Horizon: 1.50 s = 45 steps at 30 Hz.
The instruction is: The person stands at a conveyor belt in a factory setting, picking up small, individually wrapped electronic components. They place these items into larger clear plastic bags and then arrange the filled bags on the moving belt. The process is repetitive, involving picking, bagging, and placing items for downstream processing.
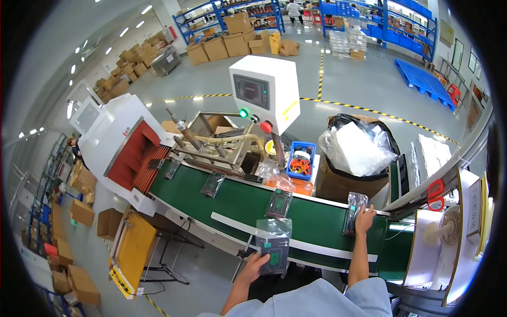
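In front of my body, my left hand (255, 266) grips the lower left edge of a flat dark box in clear plastic wrap (274, 250), its loose film standing up above the box. My right hand (365, 217) is on the right side of a second wrapped dark box (350, 219), at the belt's right part, with fingers bent around its edge. A third wrapped box (279, 203) lies on the green conveyor belt (237, 204) just beyond the left-hand one. Farther left, another wrapped box (213, 184) rests flat on the belt.
The belt leads left into a white shrink tunnel (108, 140) with a red curtain (132, 153). Behind the belt stand a white control box (285, 90), a blue basket (301, 158) of tools and a large carton (332, 182) of plastic waste. A small fan (446, 230) is at right.
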Each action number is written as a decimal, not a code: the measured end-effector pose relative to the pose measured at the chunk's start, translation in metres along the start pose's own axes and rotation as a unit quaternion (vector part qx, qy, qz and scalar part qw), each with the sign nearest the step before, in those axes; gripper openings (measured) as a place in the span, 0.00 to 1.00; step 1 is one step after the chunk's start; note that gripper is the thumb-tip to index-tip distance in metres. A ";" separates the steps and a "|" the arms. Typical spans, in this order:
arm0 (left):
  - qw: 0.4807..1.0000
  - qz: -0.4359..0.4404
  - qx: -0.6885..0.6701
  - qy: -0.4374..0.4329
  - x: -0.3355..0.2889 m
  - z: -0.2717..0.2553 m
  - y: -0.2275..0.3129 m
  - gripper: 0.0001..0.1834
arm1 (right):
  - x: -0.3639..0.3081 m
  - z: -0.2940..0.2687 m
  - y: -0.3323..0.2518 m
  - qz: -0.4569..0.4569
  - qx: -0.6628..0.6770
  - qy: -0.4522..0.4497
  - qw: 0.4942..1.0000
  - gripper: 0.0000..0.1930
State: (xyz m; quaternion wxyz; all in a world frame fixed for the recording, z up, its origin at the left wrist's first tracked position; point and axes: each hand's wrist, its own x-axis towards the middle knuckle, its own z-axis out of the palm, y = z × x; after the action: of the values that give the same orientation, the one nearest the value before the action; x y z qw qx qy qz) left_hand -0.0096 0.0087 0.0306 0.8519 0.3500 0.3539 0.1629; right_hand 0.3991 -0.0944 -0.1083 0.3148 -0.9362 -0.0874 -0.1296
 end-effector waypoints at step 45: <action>0.985 -0.091 0.070 -0.130 0.045 0.052 -0.058 0.21 | -0.081 -0.146 -0.056 0.111 0.468 -0.428 0.765 0.09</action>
State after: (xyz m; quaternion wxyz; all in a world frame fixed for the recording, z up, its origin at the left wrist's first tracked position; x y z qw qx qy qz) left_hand 0.0612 -0.0330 -0.0063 0.8755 0.3929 0.2809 0.0125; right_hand 0.2814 -0.1462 0.0113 0.6562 -0.6339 -0.1580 0.3775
